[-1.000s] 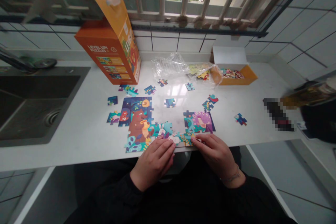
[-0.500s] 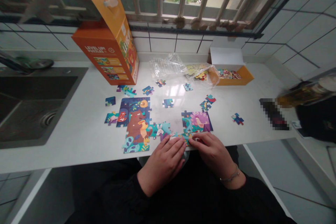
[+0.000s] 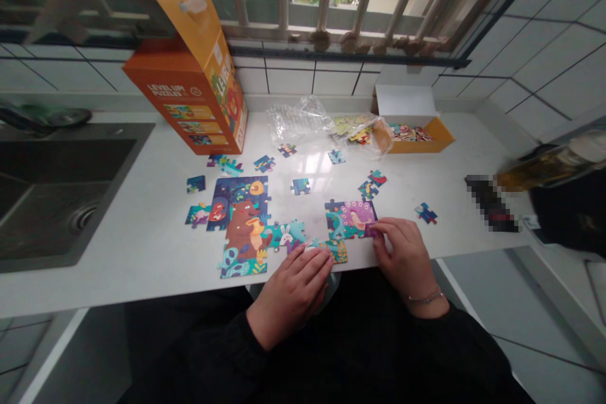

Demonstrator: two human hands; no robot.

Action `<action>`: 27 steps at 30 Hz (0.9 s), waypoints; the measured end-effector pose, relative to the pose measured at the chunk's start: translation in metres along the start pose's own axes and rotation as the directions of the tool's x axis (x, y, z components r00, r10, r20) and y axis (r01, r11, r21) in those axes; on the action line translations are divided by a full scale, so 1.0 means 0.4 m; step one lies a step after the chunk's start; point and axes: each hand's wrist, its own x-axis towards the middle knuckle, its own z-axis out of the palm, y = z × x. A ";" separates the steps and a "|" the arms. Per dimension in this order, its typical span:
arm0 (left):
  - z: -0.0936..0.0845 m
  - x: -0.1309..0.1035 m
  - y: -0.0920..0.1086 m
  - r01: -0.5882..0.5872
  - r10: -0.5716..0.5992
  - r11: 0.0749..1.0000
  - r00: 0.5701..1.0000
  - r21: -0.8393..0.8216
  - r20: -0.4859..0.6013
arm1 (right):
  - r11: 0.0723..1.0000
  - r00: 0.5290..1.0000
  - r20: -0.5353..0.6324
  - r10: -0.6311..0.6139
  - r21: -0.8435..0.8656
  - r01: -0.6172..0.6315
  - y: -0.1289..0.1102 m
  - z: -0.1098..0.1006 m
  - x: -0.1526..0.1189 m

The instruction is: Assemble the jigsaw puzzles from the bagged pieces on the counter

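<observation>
Right hand point(image 3: 404, 251) is sliding out to the side of the peacock part point(image 3: 351, 219).
Its fingers are pinching that part's right edge, near the front edge of the white surface point(image 3: 142, 246). Left hand point(image 3: 296, 290) is lying flat, fingers open, on the puzzle's point(image 3: 246, 227) bottom pieces.

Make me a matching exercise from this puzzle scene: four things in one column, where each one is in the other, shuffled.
Things:
1. left hand
2. right hand
3. tall orange box
4. small open box

Places:
A. standing at the back, nearest the sink
B. at the right edge of the peacock section
C. far right of the counter, under the window
D. fingertips on the puzzle's bottom row, by the rabbits

Pairs: 1-D, 2-B, 3-A, 4-C
</observation>
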 end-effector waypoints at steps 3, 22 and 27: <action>0.000 0.001 0.000 -0.005 0.005 1.000 1.000 0.011 -0.006 | 0.998 0.983 0.170 -0.062 0.024 0.059 0.036 -0.006 0.028; -0.006 0.007 0.002 -0.006 0.006 1.000 1.000 -0.011 -0.029 | 0.979 0.937 0.292 -0.191 0.122 0.162 0.054 0.061 0.143; -0.007 0.006 0.001 -0.006 0.006 1.000 1.000 -0.006 -0.011 | 0.971 0.926 0.300 -0.228 0.134 0.196 0.029 0.086 0.162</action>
